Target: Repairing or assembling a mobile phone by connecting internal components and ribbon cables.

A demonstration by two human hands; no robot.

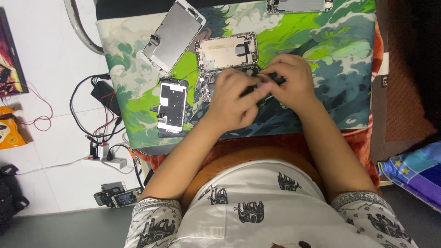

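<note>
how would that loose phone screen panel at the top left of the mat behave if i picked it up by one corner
The screen panel looks thin and flat, so probably light and a bit flexy. It lies face down with its metal backplate up, likely fragile glass beneath. Flat on the mat, it shouldn't roll.

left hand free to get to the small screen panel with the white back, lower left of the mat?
Probably yes. The left hand lies just right of the small screen panel, and bare mat lies between them. But its fingers are busy with a dark part shared with the right hand.
</note>
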